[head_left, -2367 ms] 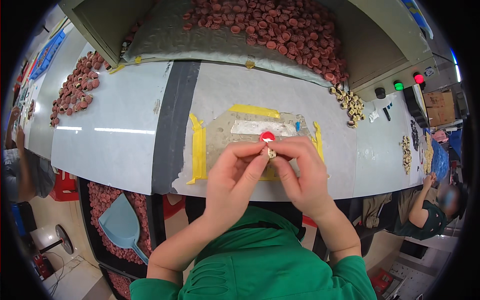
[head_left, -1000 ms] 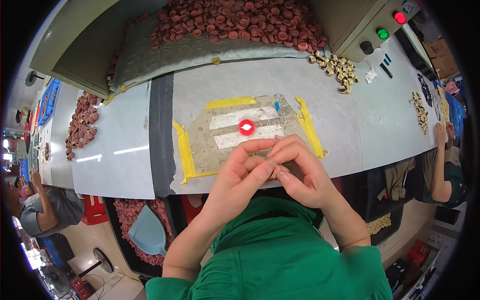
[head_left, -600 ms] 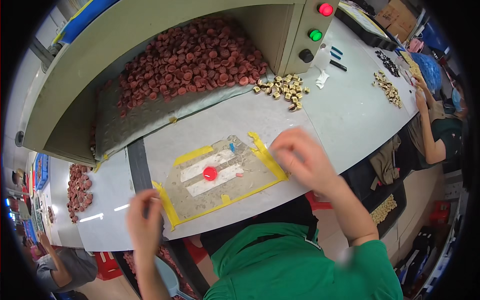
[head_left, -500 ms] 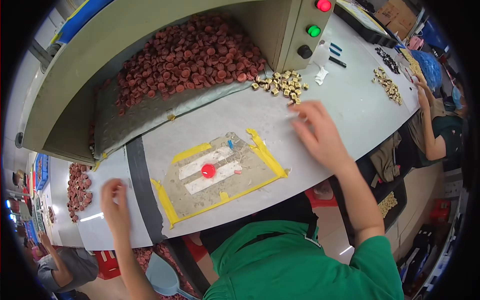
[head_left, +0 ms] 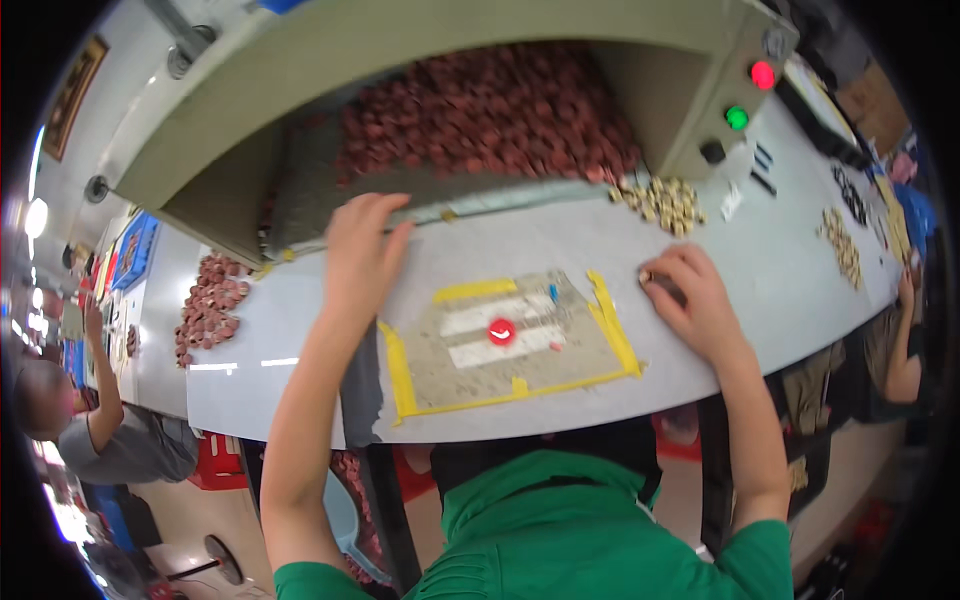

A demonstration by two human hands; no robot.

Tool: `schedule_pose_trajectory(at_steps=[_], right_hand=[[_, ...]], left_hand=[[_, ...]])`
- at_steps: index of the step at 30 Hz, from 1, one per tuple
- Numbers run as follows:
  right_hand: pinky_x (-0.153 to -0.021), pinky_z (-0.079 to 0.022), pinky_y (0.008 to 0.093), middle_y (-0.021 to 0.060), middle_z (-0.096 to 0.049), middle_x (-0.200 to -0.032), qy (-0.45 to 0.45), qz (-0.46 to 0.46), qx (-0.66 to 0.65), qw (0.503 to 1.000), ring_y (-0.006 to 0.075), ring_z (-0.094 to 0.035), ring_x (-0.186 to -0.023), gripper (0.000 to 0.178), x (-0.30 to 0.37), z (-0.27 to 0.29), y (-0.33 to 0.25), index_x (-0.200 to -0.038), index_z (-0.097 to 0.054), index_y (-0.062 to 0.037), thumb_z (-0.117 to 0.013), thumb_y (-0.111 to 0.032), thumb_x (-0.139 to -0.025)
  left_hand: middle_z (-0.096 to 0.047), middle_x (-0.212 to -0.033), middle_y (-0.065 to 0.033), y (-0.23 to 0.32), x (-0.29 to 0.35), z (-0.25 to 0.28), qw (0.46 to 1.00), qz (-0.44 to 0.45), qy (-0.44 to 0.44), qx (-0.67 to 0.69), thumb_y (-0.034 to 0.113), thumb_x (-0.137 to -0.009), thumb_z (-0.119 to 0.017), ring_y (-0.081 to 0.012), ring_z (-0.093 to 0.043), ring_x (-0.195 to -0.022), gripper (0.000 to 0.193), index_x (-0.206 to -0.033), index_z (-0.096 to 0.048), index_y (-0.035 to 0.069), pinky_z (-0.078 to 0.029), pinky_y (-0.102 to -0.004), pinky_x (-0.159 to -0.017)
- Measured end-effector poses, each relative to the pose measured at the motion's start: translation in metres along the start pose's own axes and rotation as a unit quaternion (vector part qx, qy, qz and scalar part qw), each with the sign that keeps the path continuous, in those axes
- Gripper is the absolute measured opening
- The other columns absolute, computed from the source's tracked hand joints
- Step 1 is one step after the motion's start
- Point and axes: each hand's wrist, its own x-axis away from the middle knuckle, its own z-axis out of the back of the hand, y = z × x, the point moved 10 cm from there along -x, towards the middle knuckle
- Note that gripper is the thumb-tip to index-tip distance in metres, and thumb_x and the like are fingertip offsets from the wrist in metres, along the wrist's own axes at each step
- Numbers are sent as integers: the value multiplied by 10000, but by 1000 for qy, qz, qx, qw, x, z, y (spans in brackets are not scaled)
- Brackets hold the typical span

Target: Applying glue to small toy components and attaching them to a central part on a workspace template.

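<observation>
My left hand (head_left: 362, 258) is open, fingers stretched out and thumb apart, over the front edge of the machine's opening. Behind it lies a big heap of small reddish-brown cup-shaped pieces (head_left: 490, 110). At the right, my right hand (head_left: 692, 302) pinches a small gold-and-dark piece (head_left: 646, 279) between thumb and fingertips, just above the table. It resembles the small gold-coloured square pieces (head_left: 664, 204) scattered beyond that hand. Between my hands a glossy red round piece (head_left: 501, 332) sits on a worn plate (head_left: 480, 385) edged with yellow tape.
The beige machine (head_left: 450, 35) arches over the heap, with a red light (head_left: 763, 75), a green light (head_left: 737, 118) and a black knob (head_left: 712, 152). More reddish pieces (head_left: 212, 305) lie at left. A light-blue scoop (head_left: 342, 515) is below. Co-workers sit at both sides.
My left hand has swung from the left part of the table up to the machine's opening. My right hand has closed on a small gold-and-dark piece. The view has turned left.
</observation>
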Motion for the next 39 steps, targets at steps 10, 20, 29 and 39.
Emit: schedule_pose_trajectory(at_steps=[10, 20, 29, 39], right_hand=[[-760, -478, 331, 82, -583, -905, 20, 91, -8, 996, 250, -574, -848, 206, -2, 8, -18, -943, -623, -54, -678, -18, -747], [-786, -473, 328, 69, -600, -932, 15, 34, -67, 997, 239, -575, -876, 157, -2, 8, -4, -953, -640, -49, -640, -18, -799], [-760, -472, 321, 81, -588, -902, -37, -13, -44, 998, 243, -571, -854, 156, -6, -5, -17, -984, -624, -29, -610, -11, -829], [-706, -478, 330, 104, -583, -885, -92, -37, 30, 995, 254, -583, -805, 138, -12, -15, -25, -950, -606, -16, -640, -46, -819]], left_hand=[[-633, -916, -171, -46, -42, -58, 987, 151, 18, 52, 341, -784, -681, -337, -611, -845, 326, -938, -629, 58, -487, -414, -727], [-643, -914, -82, -51, -13, -36, 954, 195, 18, 228, 132, -861, -607, -140, -607, -830, 239, -1061, -581, 4, -470, -261, -737], [-532, -1126, -76, 6, 89, -17, 585, 392, 56, 708, 84, -932, -525, -108, -541, -944, 279, -1203, -490, 29, -450, -210, -799], [-564, -1094, -35, 76, 144, -42, 500, 367, 40, 783, 102, -951, -516, -106, -564, -950, 276, -1220, -500, 46, -456, -251, -845]])
